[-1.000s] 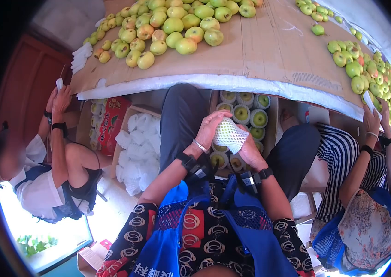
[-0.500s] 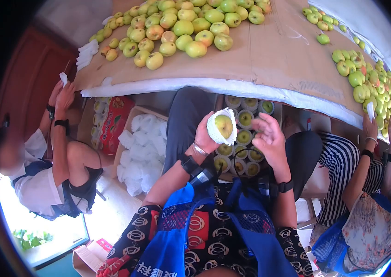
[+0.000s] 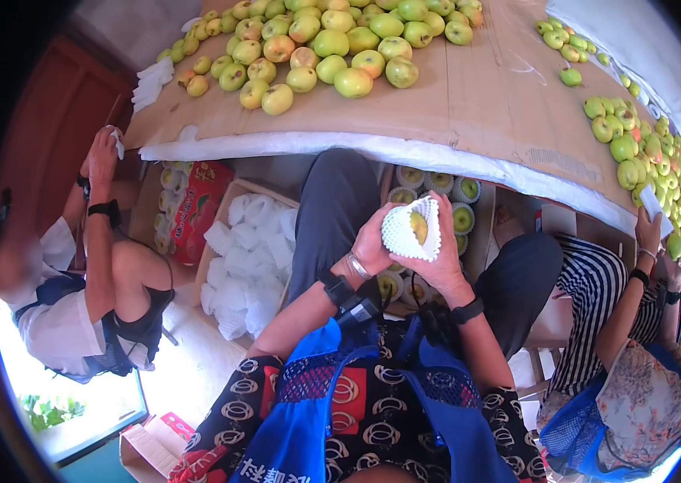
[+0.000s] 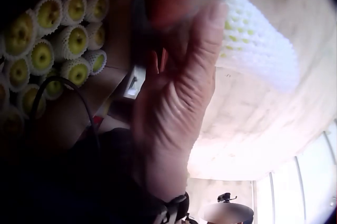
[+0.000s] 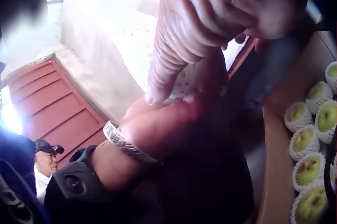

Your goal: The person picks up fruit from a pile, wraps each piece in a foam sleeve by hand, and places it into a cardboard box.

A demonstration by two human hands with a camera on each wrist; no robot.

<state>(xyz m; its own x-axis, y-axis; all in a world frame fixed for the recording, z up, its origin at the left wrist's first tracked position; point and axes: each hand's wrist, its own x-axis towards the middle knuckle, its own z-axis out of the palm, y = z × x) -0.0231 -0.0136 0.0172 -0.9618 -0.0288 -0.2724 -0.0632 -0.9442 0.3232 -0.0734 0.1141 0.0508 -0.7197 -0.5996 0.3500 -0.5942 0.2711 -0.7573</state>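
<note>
Between my two hands is a green apple (image 3: 418, 228) in a white foam net sleeve (image 3: 398, 233), its bare end showing at the sleeve's opening. My left hand (image 3: 372, 243), with a silver bracelet above it, grips the sleeve from the left. From the right, my right hand (image 3: 443, 262) holds it, fingers round the far side. In the left wrist view green skin shows through the mesh of the sleeve (image 4: 258, 45), near the right hand's thumb (image 4: 208, 27). Below the hands, a box holds rows of netted apples (image 3: 462, 217).
A carton of loose white foam nets (image 3: 248, 258) stands left of my knee. Ahead, a cardboard-covered table (image 3: 485, 97) bears a heap of bare apples (image 3: 332, 40). A seated person (image 3: 75, 298) is at the left, another (image 3: 622, 386) at the right. A red box (image 3: 202, 213) lies under the table.
Half a second ago the right hand was off the apple, fingers spread, while the left held it alone. Now both hands hold it again, and the sleeve's opening has turned to the right.
</note>
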